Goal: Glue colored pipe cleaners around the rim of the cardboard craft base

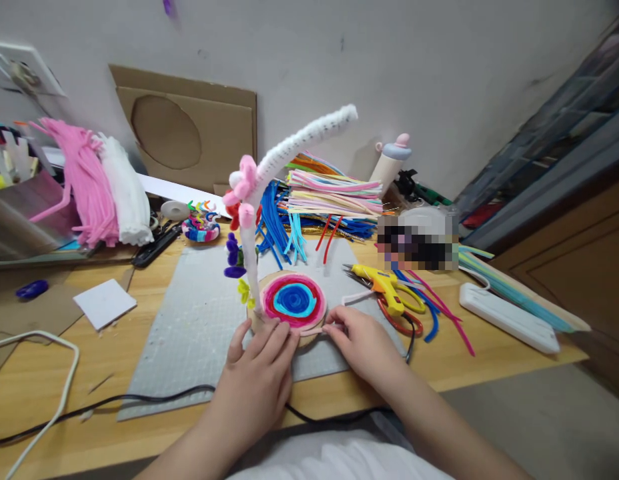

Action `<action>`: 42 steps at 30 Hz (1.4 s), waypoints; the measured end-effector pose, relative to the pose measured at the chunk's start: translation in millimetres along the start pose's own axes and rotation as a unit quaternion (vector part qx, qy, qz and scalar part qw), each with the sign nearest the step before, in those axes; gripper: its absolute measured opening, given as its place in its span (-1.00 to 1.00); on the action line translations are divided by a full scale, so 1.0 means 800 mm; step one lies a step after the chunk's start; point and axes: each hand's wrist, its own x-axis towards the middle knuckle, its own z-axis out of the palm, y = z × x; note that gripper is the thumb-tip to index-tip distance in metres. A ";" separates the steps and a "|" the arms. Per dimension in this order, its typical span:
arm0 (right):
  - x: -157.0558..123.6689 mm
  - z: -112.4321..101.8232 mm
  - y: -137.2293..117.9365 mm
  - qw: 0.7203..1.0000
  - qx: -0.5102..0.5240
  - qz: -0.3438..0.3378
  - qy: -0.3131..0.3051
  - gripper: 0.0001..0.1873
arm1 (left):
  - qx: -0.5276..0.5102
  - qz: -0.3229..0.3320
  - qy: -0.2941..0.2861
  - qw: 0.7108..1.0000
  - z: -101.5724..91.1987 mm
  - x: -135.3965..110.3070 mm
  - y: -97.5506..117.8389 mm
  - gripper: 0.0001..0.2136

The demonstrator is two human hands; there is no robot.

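A round cardboard base (309,340) carries a coil of pipe cleaners (295,300), blue at the centre, then light blue, red and pink. My left hand (257,373) lies with stretched fingers on its near left edge. At the near right rim, my right hand (362,340) pinches a pale pink pipe cleaner (314,331) that runs along the outside of the coil. From the base's left side rises a white fuzzy stem (309,137), bending right at the top. Pink flowers (246,177), purple flowers (233,250) and a yellow flower (243,290) sit along it.
Under the base is a grey cutting mat (174,333). A yellow glue gun (384,287) lies right, beside orange-handled scissors (402,325). Bundles of pipe cleaners (334,190) are stacked behind. A white power strip (507,317) lies far right; a black cable (159,398) crosses in front.
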 end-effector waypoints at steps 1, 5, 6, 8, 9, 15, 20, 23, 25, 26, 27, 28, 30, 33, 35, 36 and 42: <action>0.001 -0.001 0.001 1.000 -0.001 0.000 0.002 -0.91 | 0.000 -0.001 0.001 1.000 0.000 0.000 0.000 -0.62; 0.003 -0.004 0.001 1.000 -0.009 -0.003 0.008 -0.89 | 0.002 -0.006 -0.002 1.000 0.000 0.000 0.000 -0.63; 0.003 -0.005 0.001 1.000 -0.012 -0.004 0.011 -0.89 | 0.002 -0.008 -0.005 1.000 0.000 0.000 0.000 -0.62; 0.003 -0.006 0.000 1.000 -0.016 -0.005 0.015 -0.90 | 0.002 -0.009 -0.008 1.000 0.000 0.000 0.000 -0.61; 0.002 -0.007 0.000 1.000 -0.017 -0.005 0.015 -0.89 | 0.002 -0.010 -0.009 1.000 0.000 0.000 0.000 -0.60; -0.001 -0.008 0.000 1.000 -0.019 -0.016 0.015 -0.90 | 0.006 -0.010 -0.009 1.000 0.001 0.000 0.001 -0.62; 0.004 -0.009 0.006 0.999 0.007 -0.047 0.005 -0.86 | 0.005 -0.012 -0.012 1.000 0.001 0.001 0.002 -0.62; 0.005 -0.010 0.007 0.998 0.016 -0.057 0.001 -0.87 | 0.007 -0.011 -0.016 1.000 0.001 0.000 0.002 -0.61; 0.004 -0.010 0.007 0.998 0.004 -0.063 0.000 -0.85 | 0.011 -0.009 -0.012 1.000 0.001 0.000 0.002 -0.62; 0.003 -0.009 0.006 0.998 -0.002 -0.066 0.001 -0.84 | 0.013 -0.008 -0.008 1.000 0.001 0.000 0.002 -0.62; 0.003 -0.008 0.005 0.998 -0.006 -0.066 0.001 -0.83 | 0.015 -0.006 -0.005 1.000 0.002 0.000 0.002 -0.63; 0.003 -0.007 0.004 0.998 -0.008 -0.062 0.001 -0.82 | 0.016 -0.006 -0.004 1.000 0.002 0.000 0.002 -0.63; 0.003 -0.005 0.003 0.999 -0.006 -0.045 0.001 -0.84 | 0.015 -0.007 -0.004 1.000 0.002 0.000 0.002 -0.63; 0.004 -0.004 0.003 1.000 -0.008 -0.007 0.004 -0.87 | 0.012 -0.007 -0.007 1.000 0.002 0.000 0.002 -0.63; 0.006 -0.004 0.003 1.000 -0.015 0.011 0.003 -0.88 | 0.010 -0.008 -0.007 1.000 0.002 0.000 0.002 -0.63; 0.007 -0.005 0.002 1.000 -0.020 0.018 0.002 -0.88 | 0.009 -0.009 -0.008 1.000 0.002 0.000 0.002 -0.63; 0.013 -0.010 -0.006 0.998 -0.060 0.029 0.011 -0.90 | 0.004 -0.015 -0.005 1.000 0.001 0.001 0.003 -0.63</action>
